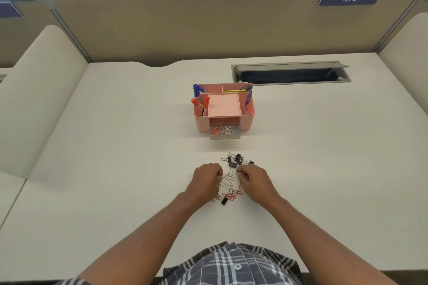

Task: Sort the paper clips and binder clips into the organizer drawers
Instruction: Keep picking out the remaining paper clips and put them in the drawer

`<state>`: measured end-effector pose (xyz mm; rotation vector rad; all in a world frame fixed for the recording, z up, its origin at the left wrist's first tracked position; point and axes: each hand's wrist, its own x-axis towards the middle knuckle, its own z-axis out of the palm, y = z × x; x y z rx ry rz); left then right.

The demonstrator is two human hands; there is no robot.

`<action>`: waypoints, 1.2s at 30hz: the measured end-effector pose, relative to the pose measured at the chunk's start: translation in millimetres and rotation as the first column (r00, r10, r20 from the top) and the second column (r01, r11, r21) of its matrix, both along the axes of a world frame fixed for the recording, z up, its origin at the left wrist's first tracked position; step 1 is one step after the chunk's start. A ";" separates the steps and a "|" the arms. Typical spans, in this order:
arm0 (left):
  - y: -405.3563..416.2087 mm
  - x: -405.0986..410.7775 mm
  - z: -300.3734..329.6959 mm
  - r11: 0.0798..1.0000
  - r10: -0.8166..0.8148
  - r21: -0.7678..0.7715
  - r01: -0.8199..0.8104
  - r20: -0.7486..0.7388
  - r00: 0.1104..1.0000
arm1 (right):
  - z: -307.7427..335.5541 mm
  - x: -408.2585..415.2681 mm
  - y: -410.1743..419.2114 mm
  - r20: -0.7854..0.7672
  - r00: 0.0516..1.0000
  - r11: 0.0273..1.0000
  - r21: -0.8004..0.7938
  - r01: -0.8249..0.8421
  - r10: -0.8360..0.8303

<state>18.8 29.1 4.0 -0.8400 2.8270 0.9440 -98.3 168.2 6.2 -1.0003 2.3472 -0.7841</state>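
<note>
Both hands, left hand point(206, 180) and right hand point(253, 183), curled, pinching paper clips point(228, 186) near organizer point(223, 109). Some clips already held in open drawer point(224, 132); binder clips point(236, 160) left unsorted.

Pink organizer point(247, 118), black binder clips point(236, 159), red and silver paper clips point(229, 188), grey plaid shirt point(231, 264)

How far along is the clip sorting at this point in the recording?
Partly done. The pink organizer has its clear drawer pulled open with colored paper clips already inside. Both hands, left and right, work with curled fingers in the loose paper clips on the desk; exactly what each pinches is unclear. Left: those paper clips and the black binder clips, none visibly put away.
</note>
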 end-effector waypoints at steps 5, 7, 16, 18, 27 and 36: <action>-15.7 -9.8 18.2 0.987 0.156 0.075 -0.146 -0.158 0.975 | 24.3 -13.7 -19.3 0.034 0.996 0.991 -0.103 0.091 -0.087; -26.2 -20.6 29.2 0.978 0.205 0.095 -0.188 -0.233 0.950 | 41.5 -22.4 -34.8 -0.016 0.995 0.981 -0.170 0.098 -0.102; -57.0 -66.5 63.5 0.964 0.266 0.086 -0.252 -0.343 0.901 | 80.6 -51.1 -89.9 -0.137 0.986 0.969 -0.237 0.063 -0.097; -55.8 -63.6 63.9 0.964 0.265 0.094 -0.248 -0.355 0.897 | 83.2 -49.3 -86.2 -0.133 0.986 0.966 -0.250 0.067 -0.103; -20.8 9.4 19.2 0.998 -0.043 -0.043 0.041 -0.046 0.998 | 29.4 -5.2 -20.7 -0.024 0.997 0.987 0.149 -0.066 0.070; 1.0 13.5 -4.6 0.951 -0.162 -0.248 0.186 0.116 0.980 | -12.6 27.7 -15.0 -0.209 0.968 0.980 0.172 -0.101 0.136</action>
